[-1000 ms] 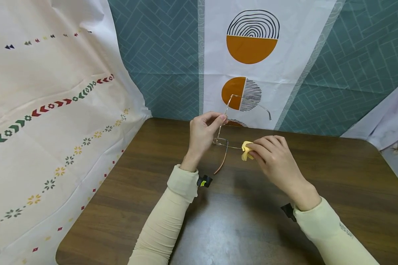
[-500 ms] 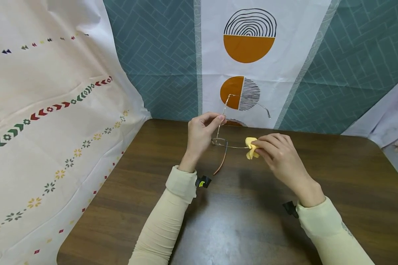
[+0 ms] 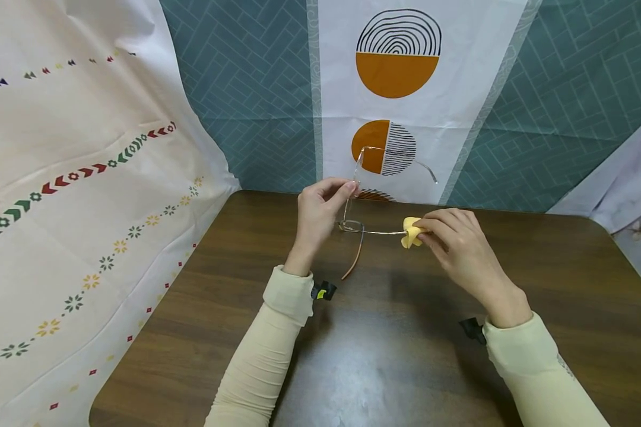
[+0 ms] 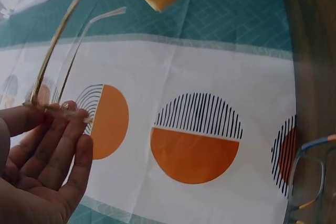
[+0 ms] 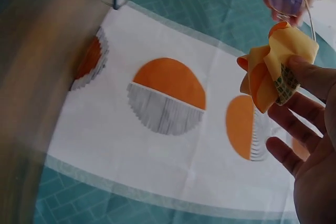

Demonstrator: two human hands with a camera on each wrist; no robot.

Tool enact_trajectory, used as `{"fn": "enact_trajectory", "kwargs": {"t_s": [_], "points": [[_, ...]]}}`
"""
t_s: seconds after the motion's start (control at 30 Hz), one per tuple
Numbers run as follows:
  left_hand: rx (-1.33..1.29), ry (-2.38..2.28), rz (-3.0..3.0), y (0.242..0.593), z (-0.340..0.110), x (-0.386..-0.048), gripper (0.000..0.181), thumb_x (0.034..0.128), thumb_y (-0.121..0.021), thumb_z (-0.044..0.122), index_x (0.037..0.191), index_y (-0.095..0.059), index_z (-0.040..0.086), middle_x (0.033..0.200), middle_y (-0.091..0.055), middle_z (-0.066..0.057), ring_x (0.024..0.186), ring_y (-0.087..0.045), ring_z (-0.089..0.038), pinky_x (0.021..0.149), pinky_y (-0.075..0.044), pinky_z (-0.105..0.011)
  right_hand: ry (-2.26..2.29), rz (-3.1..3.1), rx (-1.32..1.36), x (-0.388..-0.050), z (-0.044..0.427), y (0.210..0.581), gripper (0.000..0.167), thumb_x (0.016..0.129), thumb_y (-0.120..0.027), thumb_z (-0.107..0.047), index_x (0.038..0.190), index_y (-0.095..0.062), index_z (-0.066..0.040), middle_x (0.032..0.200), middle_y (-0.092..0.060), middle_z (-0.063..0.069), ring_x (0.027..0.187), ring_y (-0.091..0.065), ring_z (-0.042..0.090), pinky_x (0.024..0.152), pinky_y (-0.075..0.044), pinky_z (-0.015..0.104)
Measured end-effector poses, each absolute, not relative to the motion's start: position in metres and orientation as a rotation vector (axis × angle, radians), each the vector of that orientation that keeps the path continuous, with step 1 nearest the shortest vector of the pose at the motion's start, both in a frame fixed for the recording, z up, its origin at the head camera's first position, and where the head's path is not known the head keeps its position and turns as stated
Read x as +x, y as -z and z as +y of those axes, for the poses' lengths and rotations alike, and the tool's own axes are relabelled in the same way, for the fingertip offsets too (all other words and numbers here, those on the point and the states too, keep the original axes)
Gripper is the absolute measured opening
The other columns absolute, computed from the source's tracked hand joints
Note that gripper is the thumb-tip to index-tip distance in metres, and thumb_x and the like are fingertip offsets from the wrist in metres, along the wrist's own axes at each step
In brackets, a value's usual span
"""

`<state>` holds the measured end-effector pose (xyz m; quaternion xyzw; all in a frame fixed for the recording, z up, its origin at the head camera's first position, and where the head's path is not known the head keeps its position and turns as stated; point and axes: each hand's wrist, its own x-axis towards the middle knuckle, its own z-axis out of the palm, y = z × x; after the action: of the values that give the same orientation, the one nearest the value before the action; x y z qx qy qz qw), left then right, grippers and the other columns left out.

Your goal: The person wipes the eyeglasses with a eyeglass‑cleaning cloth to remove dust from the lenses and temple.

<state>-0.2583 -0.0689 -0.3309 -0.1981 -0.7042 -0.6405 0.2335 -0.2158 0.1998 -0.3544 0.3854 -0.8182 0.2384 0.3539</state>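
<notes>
My left hand (image 3: 317, 219) pinches the front of a pair of thin-framed eyeglasses (image 3: 347, 204), held up above the table with both temples pointing right. My right hand (image 3: 456, 252) pinches a folded yellow cloth (image 3: 410, 232) at the end of the nearer gold temple (image 4: 55, 40). A patch of green print shows on the cloth in the right wrist view. The farther temple (image 3: 427, 169) stands free, with a clear tip. Below the held pair, a second pair of glasses (image 4: 321, 177) with a blue-and-orange temple (image 3: 357, 258) appears to lie on the table. My fingers partly hide the held lenses.
The brown wooden table (image 3: 384, 338) has a dark glossy surface. A patterned teal and white cloth (image 3: 267, 107) hangs behind its far edge. Cream embroidered fabric (image 3: 101, 196) drapes along the left side, and pale fabric (image 3: 630, 166) hangs at the right.
My right hand and the yellow cloth have moved right along the temple, away from the lenses, so more of the temple shows. My left hand keeps its hold on the eyeglasses.
</notes>
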Motion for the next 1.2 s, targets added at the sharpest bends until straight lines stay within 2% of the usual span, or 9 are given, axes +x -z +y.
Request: {"fn": "enact_trajectory", "kwargs": {"t_s": [0.27, 0.33, 0.4, 0.5, 0.57, 0.63, 0.73, 0.97, 1.2], "points": [[-0.513, 1.735, -2.069, 0.331, -0.078, -0.259, 0.014, 0.0971, -0.076, 0.016, 0.099, -0.080, 0.002, 0.089, -0.078, -0.008, 0.084, -0.073, -0.020, 0.078, -0.055, -0.026, -0.623, -2.065, 0.992, -0.206, 0.200, 0.341, 0.040, 0.072, -0.087, 0.009, 0.108, -0.075, -0.003, 0.102, -0.070, 0.011, 0.097, -0.061, 0.032, 0.087, -0.041, 0.048], [-0.519, 1.781, -2.060, 0.331, -0.078, -0.259, 0.014, 0.0975, -0.075, 0.014, 0.099, -0.079, 0.000, 0.090, -0.078, -0.009, 0.084, -0.073, -0.017, 0.081, -0.057, -0.027, -0.645, -2.069, 1.008, -0.205, 0.201, 0.339, 0.030, 0.081, -0.085, -0.001, 0.110, -0.075, -0.003, 0.103, -0.070, 0.011, 0.098, -0.061, 0.031, 0.089, -0.041, 0.045], [-0.521, 1.824, -2.040, 0.332, -0.078, -0.260, 0.014, 0.0980, -0.074, 0.012, 0.100, -0.078, -0.002, 0.090, -0.078, -0.011, 0.083, -0.073, -0.017, 0.083, -0.059, -0.030, -0.701, -2.067, 1.013, -0.203, 0.200, 0.338, 0.030, 0.082, -0.084, 0.000, 0.110, -0.076, -0.003, 0.104, -0.071, 0.011, 0.097, -0.061, 0.029, 0.089, -0.041, 0.039], [-0.515, 1.872, -2.011, 0.332, -0.078, -0.260, 0.014, 0.0989, -0.072, 0.010, 0.100, -0.077, -0.003, 0.091, -0.077, -0.013, 0.086, -0.073, -0.026, 0.086, -0.060, -0.038, -0.839, -2.061, 0.985, -0.199, 0.203, 0.334, 0.028, 0.083, -0.081, 0.006, 0.110, -0.076, -0.001, 0.103, -0.072, 0.010, 0.096, -0.062, 0.021, 0.091, -0.042, 0.025], [-0.499, 1.892, -1.988, 0.332, -0.078, -0.260, 0.014, 0.0992, -0.071, 0.009, 0.100, -0.077, -0.003, 0.091, -0.077, -0.013, 0.088, -0.073, -0.036, 0.087, -0.060, -0.042, -0.941, -2.034, 0.936, -0.197, 0.205, 0.332, 0.041, 0.073, -0.082, 0.020, 0.109, -0.077, 0.001, 0.101, -0.072, 0.011, 0.095, -0.063, 0.013, 0.089, -0.044, 0.018], [-0.478, 1.908, -1.961, 0.331, -0.079, -0.260, 0.013, 0.0991, -0.071, 0.008, 0.099, -0.077, -0.003, 0.091, -0.077, -0.013, 0.089, -0.072, -0.041, 0.086, -0.060, -0.043, -1.009, -2.019, 0.875, -0.196, 0.208, 0.331, 0.042, 0.072, -0.080, 0.023, 0.109, -0.077, 0.002, 0.100, -0.072, 0.011, 0.095, -0.063, 0.006, 0.088, -0.046, 0.015], [-0.460, 1.933, -1.923, 0.330, -0.081, -0.260, 0.013, 0.0991, -0.070, 0.008, 0.099, -0.077, -0.003, 0.090, -0.077, -0.010, 0.088, -0.072, -0.038, 0.084, -0.060, -0.039, -1.041, -2.023, 0.795, -0.199, 0.211, 0.331, 0.039, 0.076, -0.078, 0.024, 0.109, -0.076, 0.004, 0.099, -0.072, 0.012, 0.094, -0.060, 0.001, 0.087, -0.046, 0.013], [-0.500, 2.004, -1.881, 0.328, -0.081, -0.259, 0.014, 0.0994, -0.069, 0.006, 0.101, -0.076, -0.006, 0.089, -0.076, -0.009, 0.080, -0.072, -0.015, 0.081, -0.059, -0.033, -1.021, -2.081, 0.718, -0.207, 0.211, 0.339, 0.034, 0.084, -0.073, 0.021, 0.112, -0.074, 0.002, 0.102, -0.069, 0.009, 0.092, -0.054, 0.001, 0.082, -0.041, 0.012], [-0.633, 2.098, -1.908, 0.329, -0.072, -0.258, 0.015, 0.0997, -0.069, 0.005, 0.102, -0.074, -0.009, 0.092, -0.076, -0.015, 0.084, -0.073, -0.024, 0.087, -0.059, -0.043, -1.028, -2.132, 0.713, -0.206, 0.205, 0.343, 0.036, 0.089, -0.072, 0.013, 0.119, -0.076, -0.005, 0.102, -0.068, 0.004, 0.091, -0.053, 0.003, 0.074, -0.040, 0.016]]}}
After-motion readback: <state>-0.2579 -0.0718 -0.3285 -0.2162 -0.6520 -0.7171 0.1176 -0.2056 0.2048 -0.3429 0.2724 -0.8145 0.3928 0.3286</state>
